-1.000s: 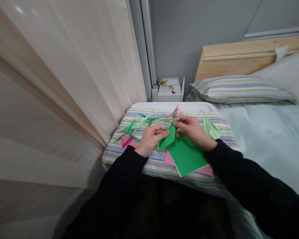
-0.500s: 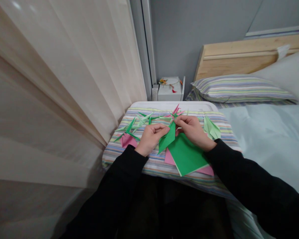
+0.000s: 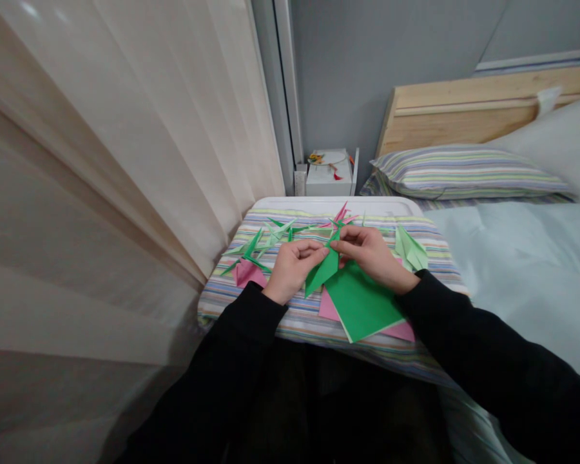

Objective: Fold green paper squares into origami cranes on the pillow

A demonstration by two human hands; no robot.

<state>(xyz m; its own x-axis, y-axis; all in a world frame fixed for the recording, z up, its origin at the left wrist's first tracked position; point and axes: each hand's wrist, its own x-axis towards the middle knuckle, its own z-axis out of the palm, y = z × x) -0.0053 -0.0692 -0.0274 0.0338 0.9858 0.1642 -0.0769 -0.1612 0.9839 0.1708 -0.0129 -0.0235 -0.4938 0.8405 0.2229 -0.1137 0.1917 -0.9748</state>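
Between my hands is a green folded origami paper [image 3: 323,273], narrow and pointed at its lower end. My left hand [image 3: 294,267] pinches its left edge between thumb and fingers. On the right edge, the thumb and fingers of my right hand [image 3: 370,254] are closed on the same piece. Under my right hand lies a green paper square [image 3: 365,306], partly covering pink paper [image 3: 328,306]. Several folded paper cranes, green [image 3: 256,248], pale green [image 3: 278,235] and pink [image 3: 341,212], lie beyond and to the left of my hands.
A pale green folded paper [image 3: 410,250] is at the right of the table, a pink folded paper [image 3: 248,274] at the left. Striped cloth [image 3: 290,322] covers the tabletop. Curtains [image 3: 149,129] hang close on the left; a bed [image 3: 522,258] stands on the right.
My right thumb and fingers have slid slightly down and left along the green folded paper. The paper's lower tip has shifted a little left. My left hand has barely moved.
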